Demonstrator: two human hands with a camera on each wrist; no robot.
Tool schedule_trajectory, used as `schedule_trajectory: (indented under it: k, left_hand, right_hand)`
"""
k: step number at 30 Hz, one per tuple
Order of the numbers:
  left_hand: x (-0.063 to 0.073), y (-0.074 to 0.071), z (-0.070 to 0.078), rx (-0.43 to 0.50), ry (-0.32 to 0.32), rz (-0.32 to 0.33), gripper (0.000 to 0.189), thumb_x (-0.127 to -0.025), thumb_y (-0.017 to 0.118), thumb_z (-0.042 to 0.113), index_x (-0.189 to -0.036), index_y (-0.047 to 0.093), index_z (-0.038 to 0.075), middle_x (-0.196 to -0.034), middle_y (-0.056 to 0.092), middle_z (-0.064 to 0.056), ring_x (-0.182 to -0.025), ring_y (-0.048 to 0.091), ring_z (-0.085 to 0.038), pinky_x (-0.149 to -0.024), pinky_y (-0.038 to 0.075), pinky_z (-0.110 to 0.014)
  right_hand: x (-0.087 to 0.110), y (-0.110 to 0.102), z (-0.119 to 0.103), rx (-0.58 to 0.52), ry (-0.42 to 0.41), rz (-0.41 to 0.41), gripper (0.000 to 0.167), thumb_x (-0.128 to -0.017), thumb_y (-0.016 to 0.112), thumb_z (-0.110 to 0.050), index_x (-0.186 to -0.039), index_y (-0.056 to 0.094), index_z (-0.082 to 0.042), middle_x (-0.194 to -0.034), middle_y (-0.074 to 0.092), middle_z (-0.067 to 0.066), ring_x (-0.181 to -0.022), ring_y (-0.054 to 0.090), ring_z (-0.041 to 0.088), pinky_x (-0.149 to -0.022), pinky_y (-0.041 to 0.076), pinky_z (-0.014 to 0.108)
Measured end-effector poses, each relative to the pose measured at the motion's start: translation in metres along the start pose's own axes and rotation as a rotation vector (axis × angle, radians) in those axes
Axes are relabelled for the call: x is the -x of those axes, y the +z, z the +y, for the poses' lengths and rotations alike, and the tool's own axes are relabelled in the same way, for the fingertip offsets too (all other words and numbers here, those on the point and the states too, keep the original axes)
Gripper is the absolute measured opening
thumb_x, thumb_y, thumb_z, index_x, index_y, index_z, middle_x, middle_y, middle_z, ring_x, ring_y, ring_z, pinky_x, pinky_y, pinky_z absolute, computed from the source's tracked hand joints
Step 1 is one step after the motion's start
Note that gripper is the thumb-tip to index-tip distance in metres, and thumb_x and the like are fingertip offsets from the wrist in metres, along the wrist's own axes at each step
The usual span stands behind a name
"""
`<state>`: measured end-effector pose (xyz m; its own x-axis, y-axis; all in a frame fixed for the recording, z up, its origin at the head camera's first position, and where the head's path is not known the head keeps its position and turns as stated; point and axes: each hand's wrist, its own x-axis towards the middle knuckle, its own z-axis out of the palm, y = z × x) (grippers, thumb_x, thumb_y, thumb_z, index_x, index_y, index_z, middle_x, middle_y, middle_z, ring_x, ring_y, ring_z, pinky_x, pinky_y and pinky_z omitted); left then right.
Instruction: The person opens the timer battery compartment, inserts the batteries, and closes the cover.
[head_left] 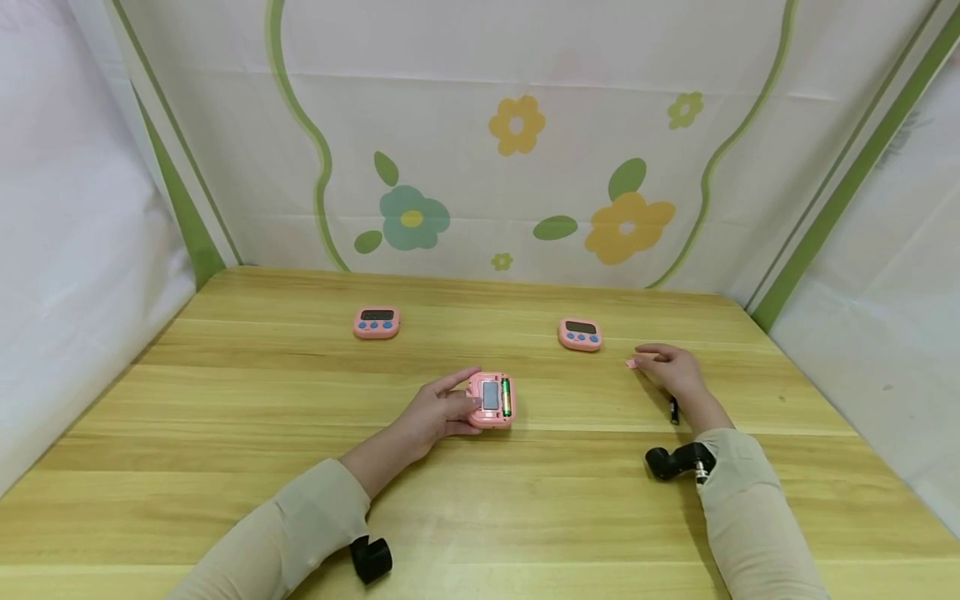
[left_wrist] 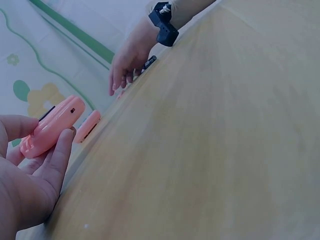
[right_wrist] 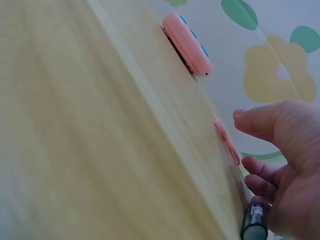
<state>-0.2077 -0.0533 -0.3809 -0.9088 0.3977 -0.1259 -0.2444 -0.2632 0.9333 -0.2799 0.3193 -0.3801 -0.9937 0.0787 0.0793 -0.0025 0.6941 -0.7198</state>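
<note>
Left hand [head_left: 438, 408]: thumb and fingers pinch a pink timer [head_left: 490, 400], back side up, lifted over the wooden table [head_left: 525, 517].
Battery slot [head_left: 499, 402]: uncovered, one green battery [head_left: 506, 398] inside.
Black battery [head_left: 673, 411]: lies on the wood, close by the right hand [head_left: 673, 373].
Right fingers: thumb held apart, gripping nothing; I can't tell if one touches the pink cover [head_left: 631, 364].
Pink cover: on the table, near the fingertips.
Other timers: right one [head_left: 580, 335], then left one [head_left: 377, 322], buttons up.
</note>
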Motion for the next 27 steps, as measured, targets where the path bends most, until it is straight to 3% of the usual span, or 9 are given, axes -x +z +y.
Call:
schedule_trajectory:
  k: [3, 11, 17, 22, 27]
  left_hand:
    - [-0.0003, 0.0000, -0.0001, 0.000, -0.002, 0.000, 0.057, -0.080, 0.054, -0.003, -0.133, 0.034, 0.007, -0.085, 0.056, -0.012, -0.062, 0.057, -0.016, -0.065, 0.051, -0.036]
    - [-0.0001, 0.0003, 0.0005, -0.006, -0.008, 0.005, 0.057, -0.081, 0.054, -0.002, -0.133, 0.034, 0.008, -0.088, 0.055, -0.014, -0.063, 0.056, -0.016, -0.065, 0.051, -0.036]
    - [0.0001, 0.0001, 0.0001, -0.011, -0.011, 0.008, 0.057, -0.081, 0.055, -0.002, -0.133, 0.034, 0.008, -0.090, 0.056, -0.014, -0.064, 0.057, -0.016, -0.066, 0.051, -0.036]
    - [0.0008, 0.0005, 0.0000, 0.001, 0.000, 0.015, 0.057, -0.080, 0.055, -0.002, -0.132, 0.035, 0.007, -0.086, 0.056, -0.013, -0.063, 0.057, -0.017, -0.065, 0.051, -0.036]
    - [0.0016, 0.0012, 0.0014, 0.001, -0.005, 0.014, 0.057, -0.081, 0.055, -0.002, -0.133, 0.034, 0.007, -0.087, 0.056, -0.013, -0.063, 0.057, -0.017, -0.065, 0.051, -0.036]
  right_hand:
    - [-0.0009, -0.0002, -0.0029, 0.004, -0.039, -0.044, 0.043, -0.081, 0.060, -0.029, -0.111, 0.057, 0.001, -0.104, 0.053, 0.020, -0.089, 0.047, 0.028, -0.072, 0.040, 0.033]
    - [-0.0001, -0.0012, -0.0039, 0.031, -0.036, -0.101, 0.037, -0.081, 0.060, -0.026, -0.105, 0.060, 0.002, -0.100, 0.057, 0.018, -0.089, 0.050, 0.025, -0.072, 0.040, 0.030]
    - [0.0021, -0.0009, -0.0029, -0.004, -0.062, -0.093, 0.033, -0.080, 0.062, -0.022, -0.100, 0.060, 0.004, -0.102, 0.056, 0.020, -0.093, 0.047, 0.028, -0.076, 0.038, 0.034]
    - [0.0035, -0.0003, -0.0018, -0.031, -0.076, -0.039, 0.031, -0.077, 0.065, -0.024, -0.092, 0.062, 0.003, -0.098, 0.058, 0.017, -0.089, 0.047, 0.024, -0.072, 0.039, 0.029]
    - [0.0037, 0.0000, -0.0013, -0.025, -0.038, -0.012, 0.039, -0.080, 0.062, -0.021, -0.107, 0.055, 0.007, -0.104, 0.054, 0.024, -0.093, 0.049, 0.030, -0.070, 0.042, 0.026]
